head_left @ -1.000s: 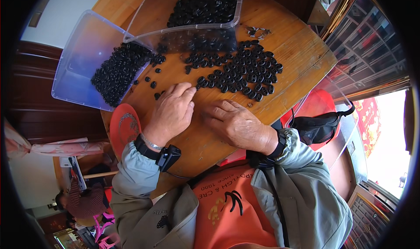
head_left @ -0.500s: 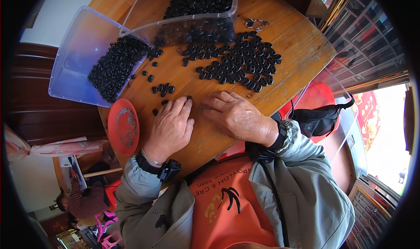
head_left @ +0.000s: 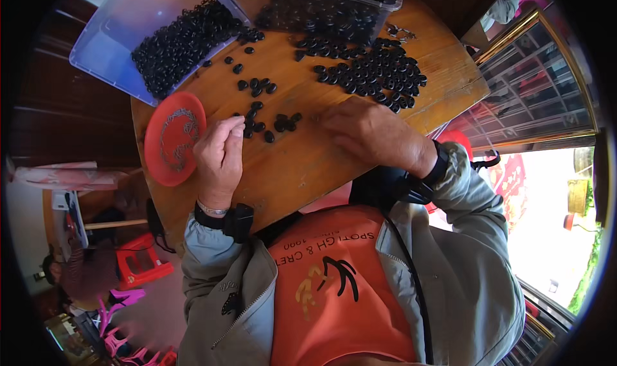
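Left hand (head_left: 219,152), fingertips together, beside black oval pieces (head_left: 269,136) mid-frame; right hand (head_left: 365,127) curled, centre-right; whether either grips, cannot tell.

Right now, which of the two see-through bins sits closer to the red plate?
The bluish-looking left bin: its near corner is close by the red plate. The other bin is farther right, beyond the spread of black pieces.

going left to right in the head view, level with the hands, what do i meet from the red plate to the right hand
Red plate, left hand, small cluster of black pieces, right hand.
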Tool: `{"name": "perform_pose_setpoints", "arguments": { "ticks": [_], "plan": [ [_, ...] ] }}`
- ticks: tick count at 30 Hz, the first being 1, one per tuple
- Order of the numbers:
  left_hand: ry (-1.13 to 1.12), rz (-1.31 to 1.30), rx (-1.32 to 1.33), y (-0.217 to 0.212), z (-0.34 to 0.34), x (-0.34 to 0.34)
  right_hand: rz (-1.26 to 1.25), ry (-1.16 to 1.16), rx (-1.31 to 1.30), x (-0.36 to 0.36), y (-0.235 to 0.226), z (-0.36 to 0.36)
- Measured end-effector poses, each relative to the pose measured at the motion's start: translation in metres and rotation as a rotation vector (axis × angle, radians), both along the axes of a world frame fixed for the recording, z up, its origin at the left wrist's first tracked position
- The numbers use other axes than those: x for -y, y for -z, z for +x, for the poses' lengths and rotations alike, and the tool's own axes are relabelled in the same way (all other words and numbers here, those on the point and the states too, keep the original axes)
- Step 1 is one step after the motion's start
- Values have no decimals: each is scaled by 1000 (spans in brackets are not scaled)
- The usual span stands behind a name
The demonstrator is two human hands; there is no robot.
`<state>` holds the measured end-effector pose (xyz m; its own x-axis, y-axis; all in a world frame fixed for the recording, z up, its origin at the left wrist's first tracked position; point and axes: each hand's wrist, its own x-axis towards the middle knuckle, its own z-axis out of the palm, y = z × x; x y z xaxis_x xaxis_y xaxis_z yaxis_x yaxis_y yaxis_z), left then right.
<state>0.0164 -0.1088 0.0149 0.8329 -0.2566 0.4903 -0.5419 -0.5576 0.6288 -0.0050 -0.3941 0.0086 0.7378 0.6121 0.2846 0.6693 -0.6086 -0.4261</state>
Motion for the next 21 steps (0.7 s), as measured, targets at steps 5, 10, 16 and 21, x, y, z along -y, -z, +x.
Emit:
{"name": "perform_pose_setpoints", "arguments": {
  "ticks": [5, 10, 16, 21],
  "plan": [
    [-7, -44, 8, -3, -8, -14, -147, 29, -14, -30, -6, 20],
    [-18, -134, 25, 4, -11, -31, -200, 36, 130, -54, 3, 46],
    [-48, -264, -49, 3, -17, -42, -290, 12, 77, -65, 1, 61],
    [-10, -276, 5, 8, -16, -44, -180, -52, -29, -66, 5, 69]
  ]
}}
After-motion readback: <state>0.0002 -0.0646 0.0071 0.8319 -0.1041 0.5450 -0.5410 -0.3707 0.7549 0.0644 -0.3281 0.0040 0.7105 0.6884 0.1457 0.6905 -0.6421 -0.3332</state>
